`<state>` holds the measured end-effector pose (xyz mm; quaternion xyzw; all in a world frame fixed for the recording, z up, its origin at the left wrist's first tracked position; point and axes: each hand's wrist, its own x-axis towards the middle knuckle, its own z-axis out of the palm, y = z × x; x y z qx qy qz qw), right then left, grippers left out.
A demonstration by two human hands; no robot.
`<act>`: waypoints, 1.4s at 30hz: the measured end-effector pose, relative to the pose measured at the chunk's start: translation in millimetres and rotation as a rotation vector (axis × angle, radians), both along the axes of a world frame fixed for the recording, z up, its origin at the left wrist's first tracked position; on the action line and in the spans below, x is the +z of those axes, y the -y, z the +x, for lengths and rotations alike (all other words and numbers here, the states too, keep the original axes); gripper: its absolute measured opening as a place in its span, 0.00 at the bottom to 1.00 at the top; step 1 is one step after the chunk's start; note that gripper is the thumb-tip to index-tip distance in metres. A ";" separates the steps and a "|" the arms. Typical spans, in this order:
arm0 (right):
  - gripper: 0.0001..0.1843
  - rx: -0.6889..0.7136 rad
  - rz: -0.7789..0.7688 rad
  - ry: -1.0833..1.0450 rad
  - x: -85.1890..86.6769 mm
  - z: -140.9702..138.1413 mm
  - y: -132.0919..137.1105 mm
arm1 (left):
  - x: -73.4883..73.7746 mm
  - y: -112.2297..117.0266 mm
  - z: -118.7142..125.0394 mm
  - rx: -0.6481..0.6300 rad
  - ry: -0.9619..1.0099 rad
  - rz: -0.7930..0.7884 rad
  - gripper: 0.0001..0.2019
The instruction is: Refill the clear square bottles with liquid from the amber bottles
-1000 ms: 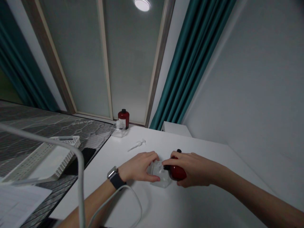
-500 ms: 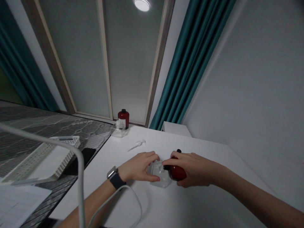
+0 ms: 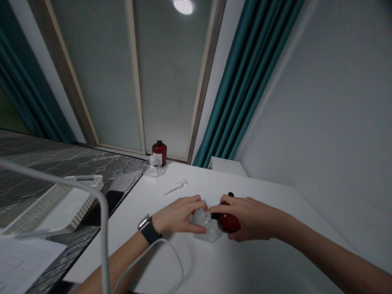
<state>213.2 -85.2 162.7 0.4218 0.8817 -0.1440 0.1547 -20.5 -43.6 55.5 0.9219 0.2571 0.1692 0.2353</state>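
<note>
My left hand (image 3: 179, 215), with a dark smartwatch (image 3: 148, 229) on its wrist, grips a transparent plastic holder (image 3: 202, 228) lying on the white table (image 3: 251, 265). My right hand (image 3: 252, 216) is wrapped around a dark red bottle (image 3: 228, 222) held on its side. The bottle's black tip (image 3: 214, 216) touches the holder's right side, between my hands. Fingers hide part of the holder and bottle. A white pump (image 3: 177, 187) lies farther back, out of reach of both fingertips. Another red bottle (image 3: 159, 153) stands behind it.
A small transparent holder (image 3: 152, 169) stands by the back edge. A white cable (image 3: 153, 255) crosses the table near me. To the left lie a perforated white tray (image 3: 73, 208), a black phone (image 3: 107, 207) and papers (image 3: 24, 261). A white curved rod (image 3: 102, 212) runs through the foreground.
The view has shifted slightly. My hands have drawn very slightly closer around the holder and bottle, and both are still held.
</note>
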 end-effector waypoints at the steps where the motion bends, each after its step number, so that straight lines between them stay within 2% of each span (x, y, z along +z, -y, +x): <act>1: 0.36 0.003 -0.002 0.000 0.3 -0.2 -0.2 | 0.1 0.0 0.1 0.002 0.000 0.002 0.22; 42: 0.37 0.002 -0.017 0.004 4.2 -2.3 -1.2 | 0.9 -0.3 0.2 -0.004 -0.001 0.010 0.24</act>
